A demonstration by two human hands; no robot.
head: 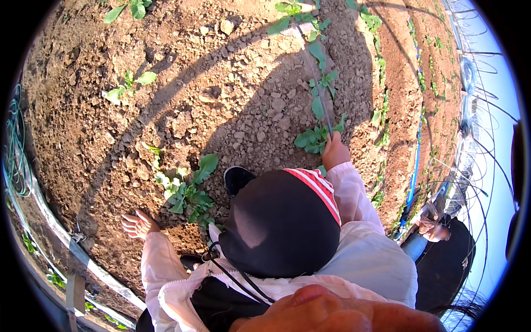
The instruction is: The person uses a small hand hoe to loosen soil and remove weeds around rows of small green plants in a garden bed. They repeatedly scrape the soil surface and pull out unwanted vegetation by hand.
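Note:
My right hand grips the lower end of a thin, long-handled hoe, whose handle reaches away along a row of leafy seedlings. The hoe's pale, flat head rests by the leaves at the row's far end. Empty, with its fingers spread, my left hand hovers over the brown soil at the lower left. A clump of green plants grows between my hands, left of my dark shoe. My black-clad knee with red and white stripes hides the ground below.
Small seedlings stand in the cloddy soil at the left. A white strip and coiled green twine line the left edge. More plant rows and a blue hose run at the right, where another person is at work.

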